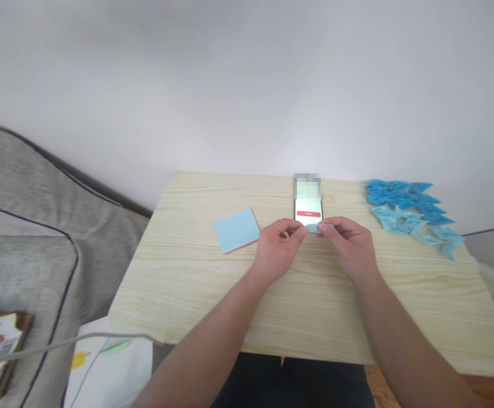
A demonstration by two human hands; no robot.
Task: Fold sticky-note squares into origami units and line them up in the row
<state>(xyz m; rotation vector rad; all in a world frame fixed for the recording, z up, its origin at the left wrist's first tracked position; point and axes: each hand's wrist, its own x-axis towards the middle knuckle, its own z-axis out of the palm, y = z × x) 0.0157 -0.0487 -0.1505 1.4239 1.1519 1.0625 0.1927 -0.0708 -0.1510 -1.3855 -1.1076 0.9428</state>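
Note:
Between my two hands is a small folded piece of light blue paper (313,228), mostly covered by the fingers. My left hand (277,246) pinches its left end with thumb and forefinger. At the other end my right hand (351,243) grips it the same way. Just behind the paper lies a phone (308,204) with a lit screen and a red bar, its top part blurred out. Left of my left hand sits a stack of light blue paper sheets (237,230) with an orange edge showing.
Folded paper pieces in darker blue (400,195) and light blue (400,221) lie in rows at the table's back right. The wood-patterned table (195,294) meets a white wall (247,102). A grey sofa (93,266) stands at left, and a pale cable (102,335) crosses the lower left.

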